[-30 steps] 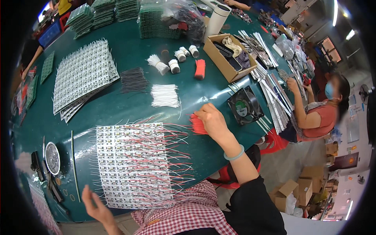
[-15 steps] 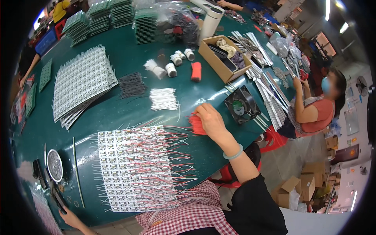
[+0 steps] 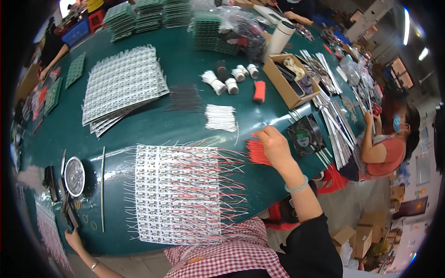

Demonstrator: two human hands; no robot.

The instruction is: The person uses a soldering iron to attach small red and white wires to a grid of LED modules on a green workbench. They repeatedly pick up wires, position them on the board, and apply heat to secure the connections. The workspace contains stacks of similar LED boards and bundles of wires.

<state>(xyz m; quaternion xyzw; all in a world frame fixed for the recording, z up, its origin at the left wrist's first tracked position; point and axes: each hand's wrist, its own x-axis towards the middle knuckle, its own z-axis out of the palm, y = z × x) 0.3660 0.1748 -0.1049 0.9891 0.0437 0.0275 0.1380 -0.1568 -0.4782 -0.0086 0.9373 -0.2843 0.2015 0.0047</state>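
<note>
My right hand (image 3: 278, 150) reaches over a flat bundle of short red wires (image 3: 257, 153), its fingertips pinched at the far edge. Whether a wire is between them is too small to tell. At the lower left, my left hand (image 3: 74, 239) is closed on the near end of a dark, long tool (image 3: 71, 217), whose kind I cannot make out. Between the hands lies a white circuit board panel (image 3: 148, 194) in rows, with many red and white wires sticking out along its sides. Bundles of white wires (image 3: 220, 117) and black wires (image 3: 185, 97) lie beyond it.
A round metal bowl (image 3: 74, 176) and a thin green rod (image 3: 103, 190) are at the left. Stacked white panels (image 3: 123, 83) lie farther back. A black fan (image 3: 306, 134) and an open cardboard box (image 3: 289, 99) stand right. A masked co-worker (image 3: 387, 148) sits at the right.
The whole view has shifted, so the table things appear farther right. My right hand remains at the red wires. My left hand stays by the dark tool, showing more of its wrist.
</note>
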